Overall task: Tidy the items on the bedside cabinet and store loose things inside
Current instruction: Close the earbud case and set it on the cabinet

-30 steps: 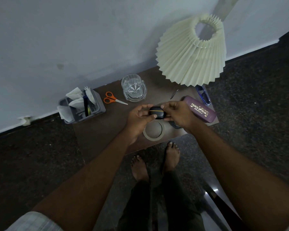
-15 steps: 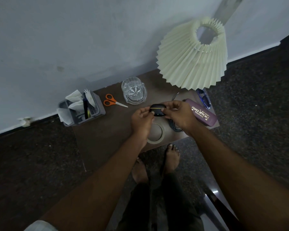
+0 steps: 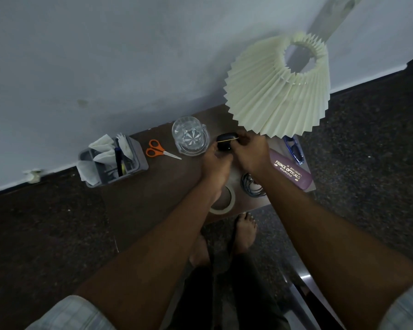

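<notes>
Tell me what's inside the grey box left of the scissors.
White tissues and a dark pen stick up from the grey box; anything beneath them is hidden by the tissues and walls.

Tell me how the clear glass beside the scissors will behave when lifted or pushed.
The glass looks rigid and is probably breakable, since it is clear and hard-edged. Its glossy sides may be slippery. It stands upright on a wide base on the cabinet, so a push would likely slide it rather than tip it.
</notes>
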Demonstrator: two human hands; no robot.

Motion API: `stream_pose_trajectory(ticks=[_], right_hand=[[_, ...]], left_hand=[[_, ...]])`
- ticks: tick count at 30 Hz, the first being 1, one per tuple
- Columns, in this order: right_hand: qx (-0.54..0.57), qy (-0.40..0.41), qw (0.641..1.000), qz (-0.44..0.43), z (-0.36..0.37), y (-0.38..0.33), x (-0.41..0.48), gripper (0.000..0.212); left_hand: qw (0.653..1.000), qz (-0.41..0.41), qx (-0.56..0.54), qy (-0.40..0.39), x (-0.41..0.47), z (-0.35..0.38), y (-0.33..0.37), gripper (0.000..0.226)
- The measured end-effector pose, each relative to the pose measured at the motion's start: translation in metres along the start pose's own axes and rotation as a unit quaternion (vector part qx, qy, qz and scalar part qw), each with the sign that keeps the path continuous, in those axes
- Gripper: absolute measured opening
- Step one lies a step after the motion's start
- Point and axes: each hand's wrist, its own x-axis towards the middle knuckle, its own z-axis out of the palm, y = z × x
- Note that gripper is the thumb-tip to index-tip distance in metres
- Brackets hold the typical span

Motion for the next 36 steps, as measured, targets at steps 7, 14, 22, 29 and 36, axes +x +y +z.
stream_pose_trajectory(ticks=[7,14,22,29,36], right_hand=[[-0.095,-0.046,0.994,0.039,0.007,-0.002,0.018,0.031],[-0.041,-0.069,0.994,0.069,0.008,-0.007,0.025,0.031],[-0.070,-0.100,0.989,0.089,0.007,-0.003,0.028,0.034],[-0.018,-0.080,0.994,0.072,0.006,-0.007,0.022,0.028],[-0.009,-0.063,0.997,0.048,0.003,-0.004,0.009,0.015]], left_hand=[[0.999,0.007,-0.012,0.030,0.019,0.019,0.002,0.041],[0.999,0.002,-0.050,0.021,0.024,0.024,0.005,0.043],[0.997,0.002,-0.078,0.014,0.025,0.025,0.008,0.049],[0.996,-0.007,-0.083,0.010,0.016,0.023,0.016,0.055],[0.998,-0.015,-0.065,0.016,0.010,0.019,0.003,0.065]])
